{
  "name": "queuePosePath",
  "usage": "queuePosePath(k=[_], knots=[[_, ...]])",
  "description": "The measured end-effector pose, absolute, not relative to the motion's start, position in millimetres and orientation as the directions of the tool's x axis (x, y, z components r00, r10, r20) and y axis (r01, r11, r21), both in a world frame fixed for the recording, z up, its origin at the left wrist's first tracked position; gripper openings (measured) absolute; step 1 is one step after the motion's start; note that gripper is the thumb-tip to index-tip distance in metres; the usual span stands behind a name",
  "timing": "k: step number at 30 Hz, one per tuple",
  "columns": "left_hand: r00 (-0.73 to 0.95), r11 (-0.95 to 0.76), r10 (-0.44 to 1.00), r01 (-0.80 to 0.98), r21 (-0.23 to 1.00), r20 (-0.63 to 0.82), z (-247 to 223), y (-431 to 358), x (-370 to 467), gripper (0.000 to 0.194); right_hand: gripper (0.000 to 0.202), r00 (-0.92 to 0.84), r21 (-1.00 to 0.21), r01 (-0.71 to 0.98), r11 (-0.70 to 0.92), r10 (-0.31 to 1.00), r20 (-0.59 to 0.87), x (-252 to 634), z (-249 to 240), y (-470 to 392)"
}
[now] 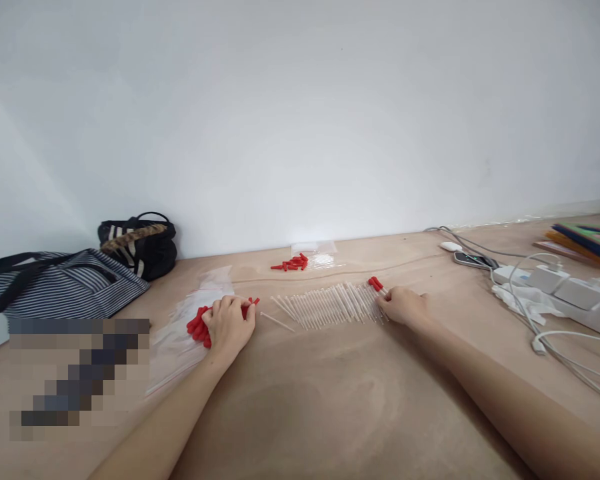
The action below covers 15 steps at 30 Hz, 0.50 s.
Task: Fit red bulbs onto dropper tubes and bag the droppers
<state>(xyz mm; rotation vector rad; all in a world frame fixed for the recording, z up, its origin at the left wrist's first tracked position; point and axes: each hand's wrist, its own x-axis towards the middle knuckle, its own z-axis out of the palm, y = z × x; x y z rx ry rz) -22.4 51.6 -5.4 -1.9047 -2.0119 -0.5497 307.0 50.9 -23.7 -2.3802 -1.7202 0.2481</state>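
Note:
Thin clear tubes point(325, 307) lie side by side in a row across the wooden table. At the row's right end, a few have red caps point(375, 284) on their far ends. My right hand point(403, 305) is closed there, thumb and fingers pinching a capped tube. My left hand point(230, 320) rests palm down on loose red caps point(198, 327), its fingers curled over some of them; the fingertips are partly hidden. These caps lie on a stack of clear zip bags point(173, 357). One single tube point(277, 321) lies slanted between my left hand and the row.
More red pieces point(291, 263) lie at the back beside a clear plastic bag point(323, 257). A striped bag point(75, 283) and a black bag point(153, 250) stand left. Chargers point(550, 280), white cables point(539, 345) and a stack of coloured folders point(587, 241) are on the right.

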Motion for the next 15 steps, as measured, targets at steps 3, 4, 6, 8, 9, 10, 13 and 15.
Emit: queuePosePath(k=[3,4,6,8,9,10,13,15], knots=[[-0.073,0.027,0.862,0.995,0.098,0.502,-3.4,51.8,-22.8,0.022,0.036,0.31,-0.252,0.919,-0.302,0.951,-0.009,305.7,-22.3,50.0],[-0.07,0.007,0.85,0.993,0.121,0.522,-3.6,52.0,-22.7,0.022,0.036,0.311,-0.261,0.918,-0.298,0.95,0.008,305.4,-21.5,49.3],[-0.033,-0.097,0.82,0.976,0.196,0.572,-5.7,51.0,-20.5,0.018,0.035,0.316,-0.3,0.912,-0.281,0.946,0.072,304.7,-19.9,47.5],[0.04,-0.277,0.796,0.911,0.304,0.603,-10.5,46.9,-13.7,0.014,0.032,0.309,-0.37,0.9,-0.23,0.936,0.167,303.3,-19.2,45.1],[0.079,-0.367,0.792,0.854,0.369,0.605,-13.7,43.2,-8.4,0.012,0.029,0.291,-0.411,0.893,-0.184,0.932,0.216,302.1,-19.6,43.7],[0.112,-0.436,0.797,0.787,0.437,0.594,-17.2,38.7,-1.9,0.011,0.027,0.265,-0.454,0.882,-0.123,0.927,0.264,300.4,-20.5,42.2],[0.207,-0.504,0.85,0.589,0.632,0.484,-26.5,23.7,19.6,0.018,0.018,0.141,-0.571,0.811,0.124,0.907,0.396,291.8,-26.1,36.1],[0.339,-0.543,0.84,0.513,0.665,0.424,-29.9,16.8,30.4,0.02,0.017,0.044,-0.603,0.739,0.3,0.872,0.488,282.9,-30.1,30.6]])
